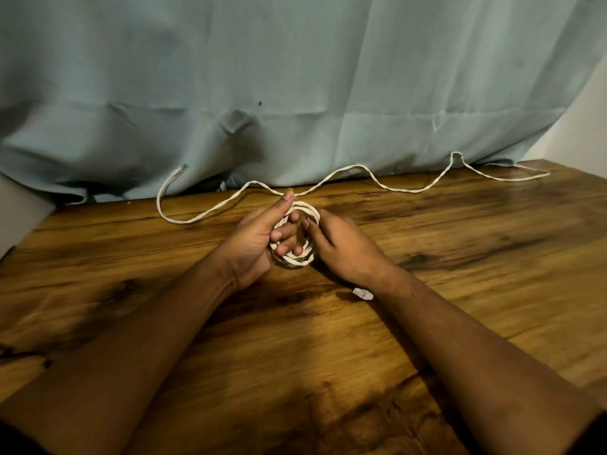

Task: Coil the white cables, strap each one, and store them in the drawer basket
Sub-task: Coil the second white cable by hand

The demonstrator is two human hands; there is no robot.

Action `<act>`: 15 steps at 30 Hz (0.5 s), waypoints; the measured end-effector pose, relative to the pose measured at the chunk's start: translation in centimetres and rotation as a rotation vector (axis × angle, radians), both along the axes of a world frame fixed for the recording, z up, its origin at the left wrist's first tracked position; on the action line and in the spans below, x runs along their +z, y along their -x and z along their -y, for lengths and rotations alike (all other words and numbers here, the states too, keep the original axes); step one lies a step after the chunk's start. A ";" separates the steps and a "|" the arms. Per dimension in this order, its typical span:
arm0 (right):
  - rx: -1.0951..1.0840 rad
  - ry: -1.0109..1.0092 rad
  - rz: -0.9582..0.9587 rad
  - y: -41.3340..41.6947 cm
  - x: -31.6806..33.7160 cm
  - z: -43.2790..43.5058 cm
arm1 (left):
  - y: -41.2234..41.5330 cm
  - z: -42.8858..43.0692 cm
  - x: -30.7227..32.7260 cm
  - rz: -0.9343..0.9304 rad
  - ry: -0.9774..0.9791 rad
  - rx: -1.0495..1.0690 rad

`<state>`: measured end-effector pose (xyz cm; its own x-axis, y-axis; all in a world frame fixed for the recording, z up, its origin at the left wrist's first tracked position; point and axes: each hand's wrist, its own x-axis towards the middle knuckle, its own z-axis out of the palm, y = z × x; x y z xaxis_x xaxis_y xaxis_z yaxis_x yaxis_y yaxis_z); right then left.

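A coil of white cable (pixel 297 259) sits between my two hands above the middle of the wooden table (pixel 460 244). My left hand (pixel 254 239) holds the coil with its fingers curled through the loops and the thumb raised. Thumb and fingers of my right hand (pixel 341 247) pinch the coil's right side. A loose cable (pixel 407 190) runs from the hands along the table's back edge to the far right. Another loose stretch (pixel 170 218) loops to the left, its end (pixel 181 168) lifted against the curtain.
A pale blue curtain (pixel 295 87) hangs behind the table and drapes onto its back edge. A small whitish strip (pixel 363 294) lies on the table beside my right wrist. A white wall (pixel 578 126) shows at the right.
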<state>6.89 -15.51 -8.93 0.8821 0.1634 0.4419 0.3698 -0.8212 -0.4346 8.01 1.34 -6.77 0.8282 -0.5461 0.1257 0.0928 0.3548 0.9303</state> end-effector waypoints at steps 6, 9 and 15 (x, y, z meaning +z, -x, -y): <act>-0.015 0.044 0.037 0.5 0.3 0.8 | 0.3 0.3 0.2 0.062 0.012 -0.045; -0.013 0.007 0.031 0.8 0.1 0.7 | 0.1 0.2 0.2 0.066 -0.003 0.033; 0.048 -0.037 0.088 1.7 0.6 0.5 | -0.6 -0.3 0.2 0.016 -0.014 0.079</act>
